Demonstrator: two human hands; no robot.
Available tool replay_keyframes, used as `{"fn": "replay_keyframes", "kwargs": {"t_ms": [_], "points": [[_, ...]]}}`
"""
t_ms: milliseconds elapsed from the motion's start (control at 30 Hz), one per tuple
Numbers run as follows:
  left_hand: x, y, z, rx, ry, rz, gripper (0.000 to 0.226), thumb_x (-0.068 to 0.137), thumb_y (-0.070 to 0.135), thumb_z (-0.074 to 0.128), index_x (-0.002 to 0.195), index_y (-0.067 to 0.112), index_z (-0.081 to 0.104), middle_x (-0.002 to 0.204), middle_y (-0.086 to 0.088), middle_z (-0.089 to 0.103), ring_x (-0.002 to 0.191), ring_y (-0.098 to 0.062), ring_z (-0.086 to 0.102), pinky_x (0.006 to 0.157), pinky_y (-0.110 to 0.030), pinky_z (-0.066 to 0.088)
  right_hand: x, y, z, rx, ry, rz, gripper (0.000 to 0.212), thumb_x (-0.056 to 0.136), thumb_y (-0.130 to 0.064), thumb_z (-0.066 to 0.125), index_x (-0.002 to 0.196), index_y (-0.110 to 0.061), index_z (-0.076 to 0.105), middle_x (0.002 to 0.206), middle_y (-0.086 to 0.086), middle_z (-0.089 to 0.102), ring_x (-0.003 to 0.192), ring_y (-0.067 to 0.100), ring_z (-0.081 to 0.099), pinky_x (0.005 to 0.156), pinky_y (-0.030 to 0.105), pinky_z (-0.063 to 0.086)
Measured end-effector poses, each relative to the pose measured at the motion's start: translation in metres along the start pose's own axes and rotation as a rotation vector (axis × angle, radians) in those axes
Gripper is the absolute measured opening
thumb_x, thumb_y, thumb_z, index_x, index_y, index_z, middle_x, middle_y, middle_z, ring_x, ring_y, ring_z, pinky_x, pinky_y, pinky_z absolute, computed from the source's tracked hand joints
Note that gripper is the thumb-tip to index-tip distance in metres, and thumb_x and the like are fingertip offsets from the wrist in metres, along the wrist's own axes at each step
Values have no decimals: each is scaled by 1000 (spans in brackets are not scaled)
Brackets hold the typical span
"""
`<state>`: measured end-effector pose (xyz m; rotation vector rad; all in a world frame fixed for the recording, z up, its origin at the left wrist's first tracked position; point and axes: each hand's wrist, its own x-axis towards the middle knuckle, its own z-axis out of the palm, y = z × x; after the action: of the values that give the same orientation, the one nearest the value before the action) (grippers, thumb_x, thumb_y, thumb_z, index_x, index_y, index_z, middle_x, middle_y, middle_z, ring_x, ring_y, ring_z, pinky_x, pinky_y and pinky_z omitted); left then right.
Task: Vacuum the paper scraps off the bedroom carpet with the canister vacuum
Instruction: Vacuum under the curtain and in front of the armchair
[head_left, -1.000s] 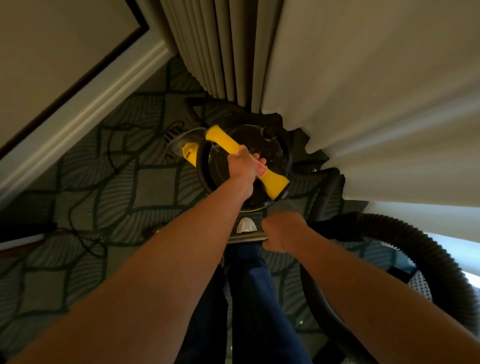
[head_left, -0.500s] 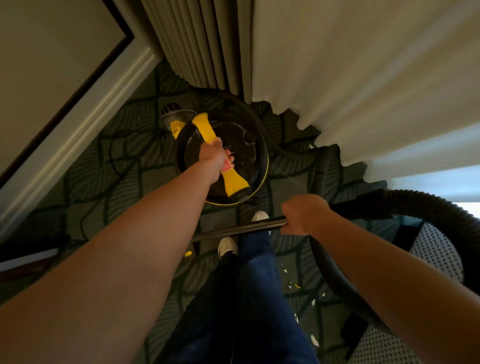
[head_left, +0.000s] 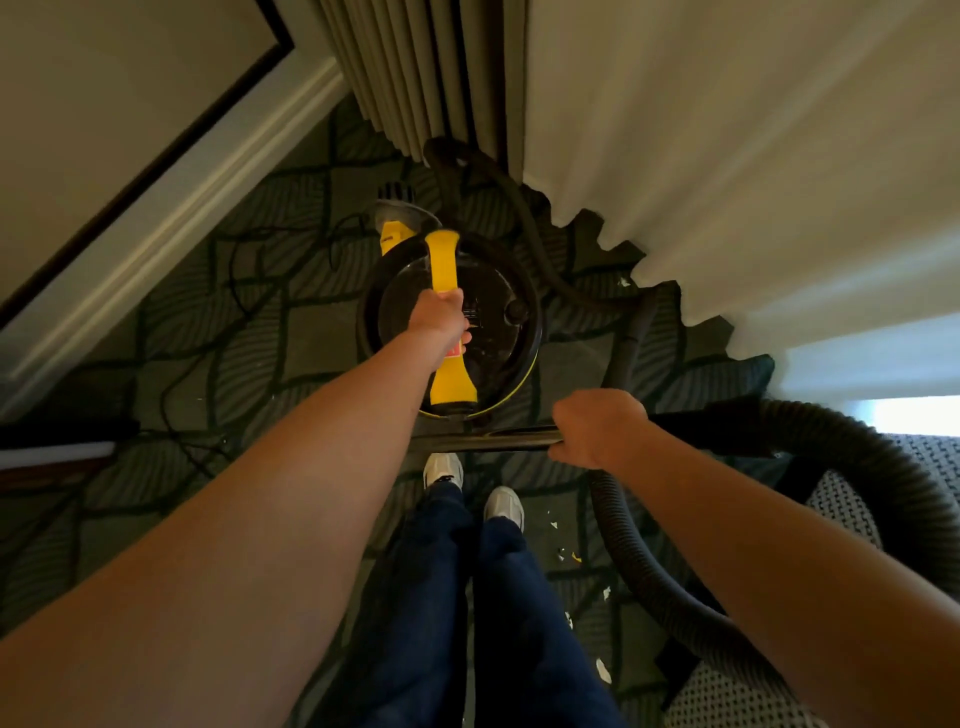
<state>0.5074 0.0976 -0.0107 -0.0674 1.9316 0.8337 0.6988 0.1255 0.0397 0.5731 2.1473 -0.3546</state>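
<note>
The left grip is clenched round the yellow handle of the canister vacuum, ahead of the feet. The right grip grasps the wand, whose long axis runs crosswise (nozzle end not visible). The paper scraps lie on the carpet on the near side of the wand, between the right shoe and the hose. The right grip is nearer to them, so the wand will probably have to swing back toward the person.

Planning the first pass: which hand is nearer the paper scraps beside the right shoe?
Right. The right hand, gripping the wand, sits just ahead of the paper scraps; the left hand grips the canister's yellow handle, farther ahead and left.
</note>
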Motion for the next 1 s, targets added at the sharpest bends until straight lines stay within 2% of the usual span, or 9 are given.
{"fn": "replay_keyframes", "kwargs": {"t_ms": [67, 133, 300, 467, 600, 700, 867, 1000], "points": [[-6, -10, 4, 8, 18, -12, 32, 101, 31, 40, 127, 12, 44, 85, -6, 57, 60, -15, 56, 56, -29, 49, -7, 5, 13, 17, -2, 5, 33, 93, -45, 56, 106, -16, 62, 75, -5, 47, 81, 19, 55, 73, 33, 49], [-12, -22, 3, 8, 39, -27, 33, 101, 32, 40, 127, 13, 43, 95, -8, 58, 61, -15, 56, 56, -30, 50, -15, 8, 27, 37, -13, 17, 32, 92, -45, 56, 101, -15, 62, 71, -4, 46, 77, 17, 55, 77, 34, 53], [-24, -58, -17, -17, 90, -52, 33, 101, 30, 42, 128, 12, 43, 104, -12, 59, 62, -15, 58, 57, -30, 51, -35, 10, 48, 61, -30, 38, 34, 91, -48, 54, 97, -15, 62, 78, -3, 54, 80, 17, 61, 80, 36, 55], [-39, -87, -36, -54, 86, -54, 33, 101, 30, 40, 129, 12, 43, 93, -8, 57, 62, -15, 56, 57, -30, 50, -52, -3, 66, 73, -63, 44, 36, 91, -51, 53, 96, -16, 58, 83, -3, 55, 83, 17, 61, 83, 37, 55], [-56, -109, -48, -30, 80, -42, 35, 101, 32, 40, 130, 13, 44, 106, -11, 60, 63, -15, 58, 57, -30, 51, -66, -26, 85, 69, -78, 65, 42, 90, -54, 51, 105, -15, 59, 92, 0, 55, 89, 20, 60, 84, 39, 54], [-64, -133, -59, -14, 76, -50, 34, 101, 34, 40, 129, 15, 43, 119, -11, 60, 65, -15, 59, 62, -32, 53, -76, -48, 105, 86, -72, 81, 41, 89, -54, 53, 104, -15, 59, 90, -1, 56, 87, 19, 60, 83, 39, 54], [-80, -171, -81, -10, 88, -59, 35, 101, 35, 40, 130, 16, 43, 119, -10, 60, 67, -15, 60, 68, -32, 55, -90, -85, 133, 86, -65, 85, 36, 89, -54, 52, 95, -18, 55, 87, -1, 55, 84, 19, 60, 83, 39, 55], [-94, -201, -98, -14, 93, -77, 35, 101, 33, 40, 132, 15, 42, 119, -11, 61, 63, -14, 58, 65, -31, 53, -100, -118, 153, 106, -69, 67, 39, 90, -51, 52, 102, -15, 61, 87, -2, 56, 86, 19, 61, 83, 39, 55]]}}
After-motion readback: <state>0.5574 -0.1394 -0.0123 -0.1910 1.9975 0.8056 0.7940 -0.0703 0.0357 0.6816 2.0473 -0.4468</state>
